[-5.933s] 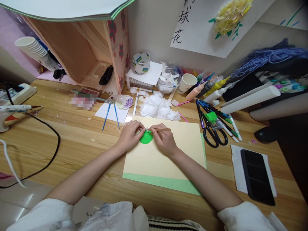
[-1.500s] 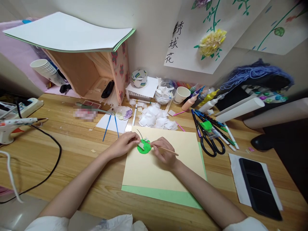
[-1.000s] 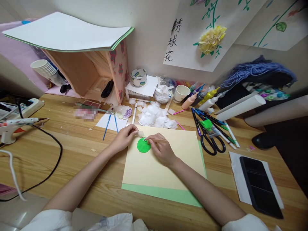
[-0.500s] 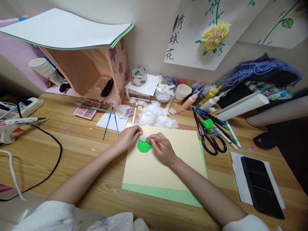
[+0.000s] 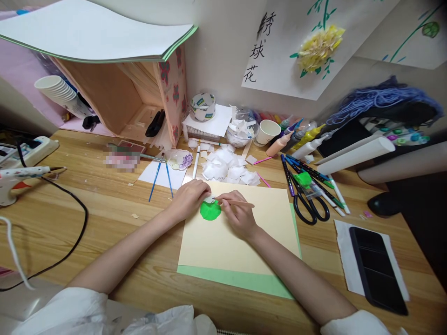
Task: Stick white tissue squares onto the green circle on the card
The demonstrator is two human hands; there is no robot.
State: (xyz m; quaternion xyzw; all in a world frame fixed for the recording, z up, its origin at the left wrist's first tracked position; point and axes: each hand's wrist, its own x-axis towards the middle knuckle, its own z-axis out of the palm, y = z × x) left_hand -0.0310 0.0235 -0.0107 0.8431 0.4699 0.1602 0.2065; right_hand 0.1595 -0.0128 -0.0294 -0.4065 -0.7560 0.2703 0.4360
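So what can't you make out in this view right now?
All in the head view:
- Left hand: some fingers, hidden by the hand itself.
- Wooden stick: tip too small to tell if it touches the white piece.
- Pink patch: contents blurred by pixelation.
- Glue gun: cut off by the left edge.
- Flower poster: top cut off by the upper edge.

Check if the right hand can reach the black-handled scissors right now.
Probably yes: the right hand seems to have an open way across the cream paper to the handles of the scissors. It holds a wooden stick, though, and a clear packet seems partly over the blades.
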